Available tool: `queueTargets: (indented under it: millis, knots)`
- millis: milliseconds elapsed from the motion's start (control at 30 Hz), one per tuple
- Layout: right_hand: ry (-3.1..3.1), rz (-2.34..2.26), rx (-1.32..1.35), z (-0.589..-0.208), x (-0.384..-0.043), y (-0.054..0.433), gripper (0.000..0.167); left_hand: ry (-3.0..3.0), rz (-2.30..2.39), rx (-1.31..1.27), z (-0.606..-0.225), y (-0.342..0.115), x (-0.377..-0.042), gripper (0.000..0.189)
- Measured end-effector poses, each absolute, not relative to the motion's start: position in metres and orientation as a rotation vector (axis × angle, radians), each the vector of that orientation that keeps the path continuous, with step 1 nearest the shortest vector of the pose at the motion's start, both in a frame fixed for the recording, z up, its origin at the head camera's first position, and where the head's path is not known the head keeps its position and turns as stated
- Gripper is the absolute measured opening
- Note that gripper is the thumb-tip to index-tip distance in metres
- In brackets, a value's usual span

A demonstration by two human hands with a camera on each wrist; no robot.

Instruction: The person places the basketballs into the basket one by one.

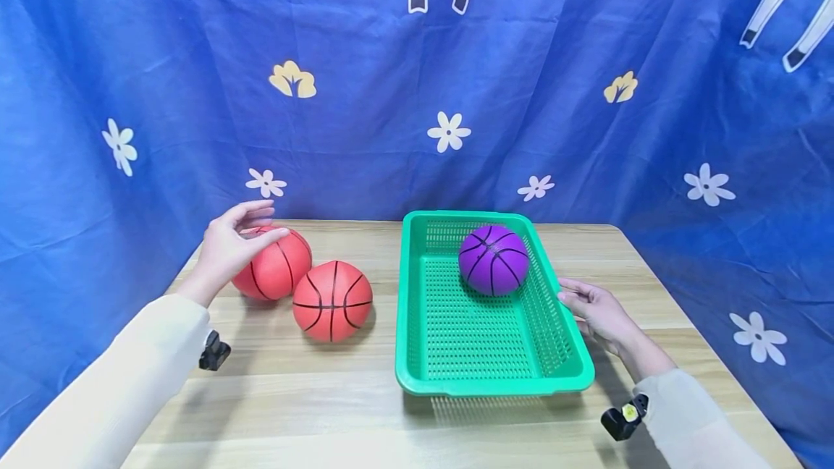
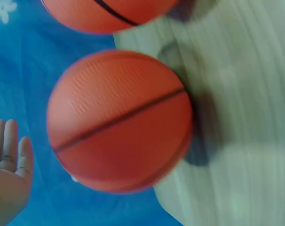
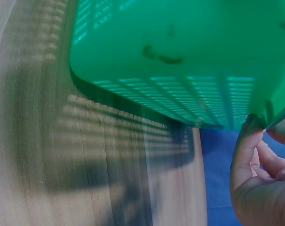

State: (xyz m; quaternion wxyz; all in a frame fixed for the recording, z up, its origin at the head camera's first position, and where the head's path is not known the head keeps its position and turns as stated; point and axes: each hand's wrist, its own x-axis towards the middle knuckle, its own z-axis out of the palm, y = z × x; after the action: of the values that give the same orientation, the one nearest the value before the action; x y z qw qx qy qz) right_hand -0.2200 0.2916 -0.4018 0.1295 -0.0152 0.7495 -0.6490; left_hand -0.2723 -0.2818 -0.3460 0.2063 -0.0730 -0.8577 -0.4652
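My left hand [image 1: 229,243] is over the farther of two orange-red toy basketballs [image 1: 279,266], its fingers extended and thumb spread. In the left wrist view the fingers [image 2: 10,146] show a gap from that ball. The nearer orange-red basketball [image 1: 333,302] sits beside it on the table. On the right, my right hand [image 1: 602,320] pinches the right rim of a green plastic basket [image 1: 409,295]; the right wrist view shows thumb and fingers [image 3: 248,150] at that rim. Inside the basket, toward its far right, lies a purple basketball [image 1: 493,260].
Everything stands on a light wood-grain table [image 1: 313,404]. A blue curtain [image 1: 365,129] with flower and animal prints hangs behind the table and along both sides. The basket's perforated side casts a striped shadow [image 3: 114,122] on the tabletop.
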Motion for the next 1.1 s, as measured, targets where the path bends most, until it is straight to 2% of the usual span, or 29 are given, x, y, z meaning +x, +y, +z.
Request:
queueTargets:
  millis: [200, 400, 900, 1100]
  knots:
    - [2.181, -1.877, -0.039, -0.409, -0.224, 0.296, 0.065, -2.36, -1.251, -0.106, -0.359, -0.302, -0.271, 0.056]
    - [2.173, -1.886, -0.042, -0.401, -0.219, 0.291, 0.06, -2.417, -1.16, -0.015, -0.373, -0.315, -0.266, 0.065]
    - [2.208, -1.849, -0.037, -0.402, -0.22, 0.292, 0.063, -2.624, -1.265, -0.151, -0.405, -0.338, -0.26, 0.097]
    - [2.188, -1.866, -0.045, -0.403, -0.221, 0.292, 0.063, -2.661, -1.3, -0.188, -0.414, -0.34, -0.262, 0.102]
